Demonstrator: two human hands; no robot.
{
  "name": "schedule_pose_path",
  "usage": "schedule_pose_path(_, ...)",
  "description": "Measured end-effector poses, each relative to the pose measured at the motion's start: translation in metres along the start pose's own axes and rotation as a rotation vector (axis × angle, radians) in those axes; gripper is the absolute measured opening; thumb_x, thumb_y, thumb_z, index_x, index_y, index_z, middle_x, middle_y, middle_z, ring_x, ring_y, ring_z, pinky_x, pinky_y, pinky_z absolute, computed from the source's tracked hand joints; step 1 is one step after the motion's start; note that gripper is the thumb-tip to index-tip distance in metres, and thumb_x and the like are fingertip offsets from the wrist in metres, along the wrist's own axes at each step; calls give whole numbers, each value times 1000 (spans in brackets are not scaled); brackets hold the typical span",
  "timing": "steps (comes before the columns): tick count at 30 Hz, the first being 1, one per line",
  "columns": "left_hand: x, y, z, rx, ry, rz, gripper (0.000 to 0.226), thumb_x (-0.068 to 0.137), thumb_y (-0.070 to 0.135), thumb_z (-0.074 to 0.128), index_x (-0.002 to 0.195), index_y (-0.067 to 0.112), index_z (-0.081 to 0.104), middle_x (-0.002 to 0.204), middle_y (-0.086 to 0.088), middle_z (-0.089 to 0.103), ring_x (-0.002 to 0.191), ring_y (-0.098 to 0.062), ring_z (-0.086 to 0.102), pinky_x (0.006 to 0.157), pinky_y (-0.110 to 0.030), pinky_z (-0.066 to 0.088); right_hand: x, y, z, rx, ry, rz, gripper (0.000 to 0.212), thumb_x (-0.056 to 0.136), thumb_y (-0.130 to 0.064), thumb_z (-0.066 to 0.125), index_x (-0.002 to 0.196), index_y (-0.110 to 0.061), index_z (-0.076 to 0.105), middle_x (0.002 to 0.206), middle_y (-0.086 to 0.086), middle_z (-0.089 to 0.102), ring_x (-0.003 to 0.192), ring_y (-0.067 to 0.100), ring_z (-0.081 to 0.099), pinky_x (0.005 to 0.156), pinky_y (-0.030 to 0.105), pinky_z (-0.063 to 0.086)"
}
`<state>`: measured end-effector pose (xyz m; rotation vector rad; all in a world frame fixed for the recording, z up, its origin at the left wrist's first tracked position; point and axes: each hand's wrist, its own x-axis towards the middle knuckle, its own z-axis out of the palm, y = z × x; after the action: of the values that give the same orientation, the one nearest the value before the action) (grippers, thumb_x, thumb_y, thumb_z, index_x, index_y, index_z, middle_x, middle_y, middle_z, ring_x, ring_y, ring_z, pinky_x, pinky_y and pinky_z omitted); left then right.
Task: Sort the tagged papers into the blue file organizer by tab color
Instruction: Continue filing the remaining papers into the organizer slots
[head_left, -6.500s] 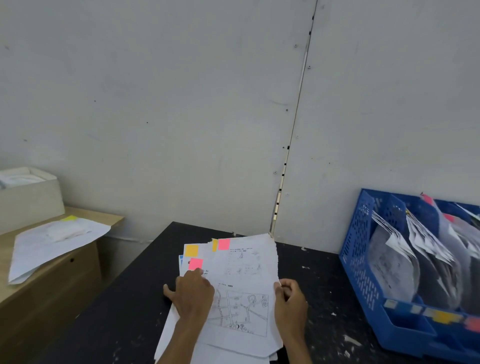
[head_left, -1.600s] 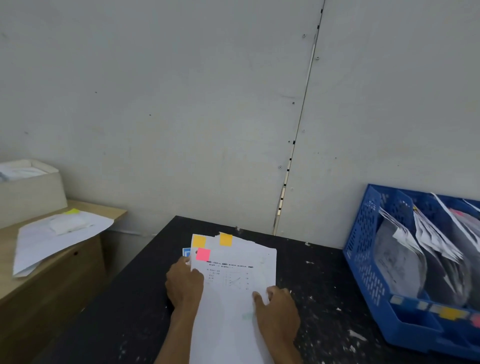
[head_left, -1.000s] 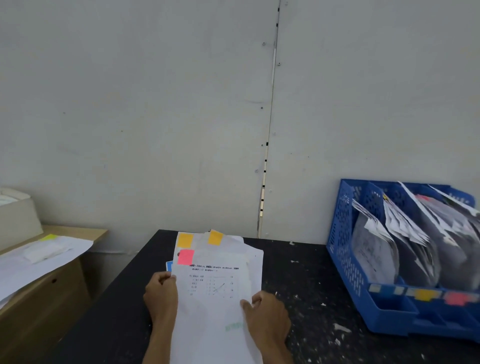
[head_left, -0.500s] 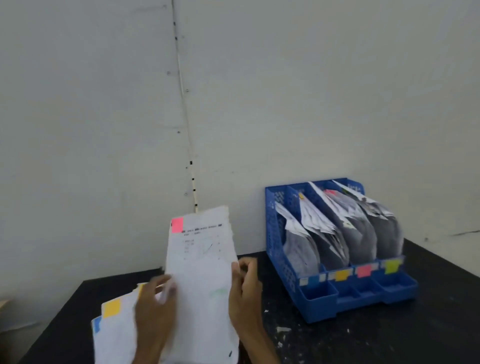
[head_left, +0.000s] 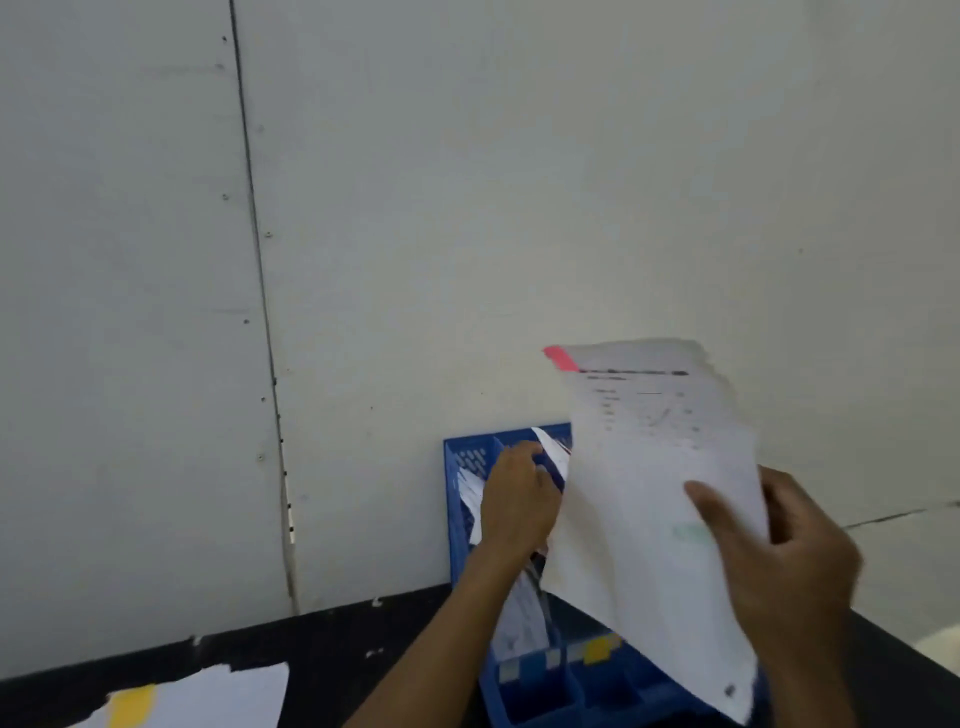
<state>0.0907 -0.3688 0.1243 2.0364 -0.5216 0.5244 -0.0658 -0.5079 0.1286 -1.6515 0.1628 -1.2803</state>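
Right hand (head_left: 779, 561) grips a white printed sheet with pink corner tab (head_left: 654, 499), held tilted over the blue plastic file organizer (head_left: 457, 525); left hand (head_left: 517, 499) reaches among its filed sheets (head_left: 553, 454), grip indeterminate; yellow-tabbed white stack (head_left: 208, 699) lies on the black table (head_left: 311, 644).

Flat, soft light over the pale wall (head_left: 519, 182), fairly bright, no glare, no hard shadows. Motion blur at lower right: the pink-tabbed paper (head_left: 649, 493) is smeared, its print unreadable, and the right hand (head_left: 789, 566) gripping it is soft-edged. Left hand (head_left: 514, 499), centre, a touch sharper. The wall seam (head_left: 260, 312) at left bows with the lens. Bench (head_left: 363, 639) along the bottom sits dark.
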Motion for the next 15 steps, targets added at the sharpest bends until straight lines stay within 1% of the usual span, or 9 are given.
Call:
schedule_pose_path(1,12,-1,10,63,-47,-31,13,98,12,46,91,15,56,91,6,51,89,-10,46,74,-17,29,5,5,-7,12,46,5,29,78,-25,76,104,-15,68,86,-4,68,75,9,63,52,18,41)
schedule_pose_path(3,30,-1,30,150,-125,-98,34,100,23,46,67,12,45,71,2,48,79,-20,52,69,-24,31,12,16,-16,43,130,27,33,78,-27,77,107,-15,67,93,1,69,79,13,65,57,21,46)
schedule_pose_path(6,55,-1,53,-12,-220,-258,38,95,28,51,65,4,52,70,-19,59,77,-31,62,69,-34,48,18,27,-18,87,193,22,29,77,-28,77,102,-20,65,95,-5,68,80,10,65,58,22,49)
schedule_pose_path(8,71,-5,64,-210,-255,-382,24,84,32,57,77,9,53,80,-15,58,75,-23,59,74,-33,52,19,29,-14,85,211,-22,28,77,-29,76,102,-25,64,93,-11,66,79,4,64,56,24,53)
schedule_pose_path(10,89,-11,79,-380,-259,-462,35,82,37,58,110,16,57,107,-10,61,95,-23,62,87,-36,53,20,32,-13,68,257,-71,29,78,-29,75,105,-23,65,95,-9,67,80,4,65,58,28,56)
schedule_pose_path(11,94,-7,83,-411,-263,-481,39,87,34,56,125,22,52,118,-9,59,103,-25,61,91,-41,54,21,34,-13,62,285,-97,30,79,-29,74,106,-21,65,95,-9,67,79,3,65,58,28,56)
schedule_pose_path(12,96,1,85,-440,-267,-478,37,93,26,51,130,25,49,119,-10,59,102,-26,61,91,-44,54,21,35,-13,59,312,-130,30,80,-28,74,107,-20,65,93,-12,65,78,0,64,57,26,56)
schedule_pose_path(13,97,10,85,-476,-274,-474,33,97,16,44,128,24,50,110,-11,60,94,-25,61,89,-45,56,21,35,-12,51,333,-168,28,80,-27,73,106,-20,64,90,-17,62,74,-4,63,55,22,54)
schedule_pose_path(15,102,19,86,-533,-299,-485,36,99,1,34,124,11,58,96,-13,60,79,-22,60,80,-38,58,21,36,-6,42,359,-231,26,82,-24,73,105,-24,60,88,-30,54,70,-11,62,51,14,51)
